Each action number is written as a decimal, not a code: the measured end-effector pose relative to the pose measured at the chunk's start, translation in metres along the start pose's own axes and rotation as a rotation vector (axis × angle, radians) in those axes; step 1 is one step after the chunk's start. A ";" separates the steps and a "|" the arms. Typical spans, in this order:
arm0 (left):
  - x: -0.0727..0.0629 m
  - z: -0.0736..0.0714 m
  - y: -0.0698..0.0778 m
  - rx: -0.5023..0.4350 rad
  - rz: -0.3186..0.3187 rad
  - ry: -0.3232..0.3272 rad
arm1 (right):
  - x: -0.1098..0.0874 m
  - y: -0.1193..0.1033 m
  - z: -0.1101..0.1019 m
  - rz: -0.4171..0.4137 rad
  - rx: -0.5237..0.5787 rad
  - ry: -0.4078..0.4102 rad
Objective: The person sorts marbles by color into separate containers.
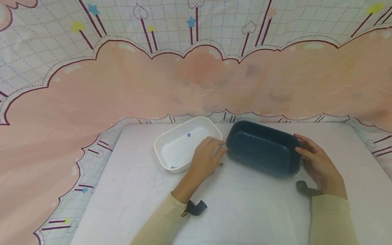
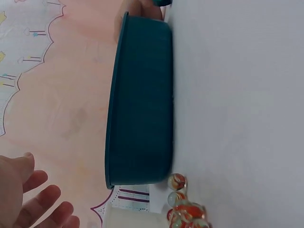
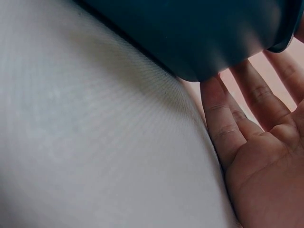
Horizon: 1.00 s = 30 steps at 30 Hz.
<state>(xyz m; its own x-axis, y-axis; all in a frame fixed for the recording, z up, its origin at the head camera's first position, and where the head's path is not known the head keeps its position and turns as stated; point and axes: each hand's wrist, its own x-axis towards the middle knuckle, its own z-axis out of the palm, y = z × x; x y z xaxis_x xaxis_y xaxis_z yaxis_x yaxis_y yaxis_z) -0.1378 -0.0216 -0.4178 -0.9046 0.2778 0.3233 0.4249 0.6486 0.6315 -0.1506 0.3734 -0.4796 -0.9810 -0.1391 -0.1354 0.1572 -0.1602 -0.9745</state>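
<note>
A dark teal plastic tub stands on the white table, its inside showing no contents. My right hand holds its right end, thumb over the rim and fingers against the outer end wall; several fingers show there in the right wrist view. My left hand is near the tub's left end, above the side of a white tub. In the left wrist view its fingers are loosely bent, apart from the teal tub, holding nothing. Several glass marbles with orange swirls lie on the table between the tubs.
Inside the white tub are a small blue marble and something bluish at its front corner. A patterned cloth backdrop hangs behind the table. Dark curved mounts sit at both wrists.
</note>
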 end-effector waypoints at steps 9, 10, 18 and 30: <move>-0.020 -0.009 -0.002 -0.029 -0.040 -0.058 | -0.001 -0.002 0.000 0.034 -0.003 0.043; -0.023 -0.010 -0.002 -0.020 -0.039 -0.059 | 0.000 -0.002 0.000 0.027 0.003 0.036; -0.041 -0.017 -0.013 -0.011 -0.050 -0.094 | 0.001 0.001 0.001 -0.018 0.007 0.027; -0.059 -0.018 -0.030 0.079 -0.036 -0.130 | 0.000 0.001 0.002 -0.022 0.008 0.019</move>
<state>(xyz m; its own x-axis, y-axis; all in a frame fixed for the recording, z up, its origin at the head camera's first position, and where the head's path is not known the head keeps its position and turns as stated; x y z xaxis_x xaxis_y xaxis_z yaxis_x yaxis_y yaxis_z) -0.0967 -0.0703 -0.4437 -0.9184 0.3394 0.2036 0.3923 0.7124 0.5818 -0.1506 0.3711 -0.4799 -0.9862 -0.1164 -0.1176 0.1366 -0.1711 -0.9757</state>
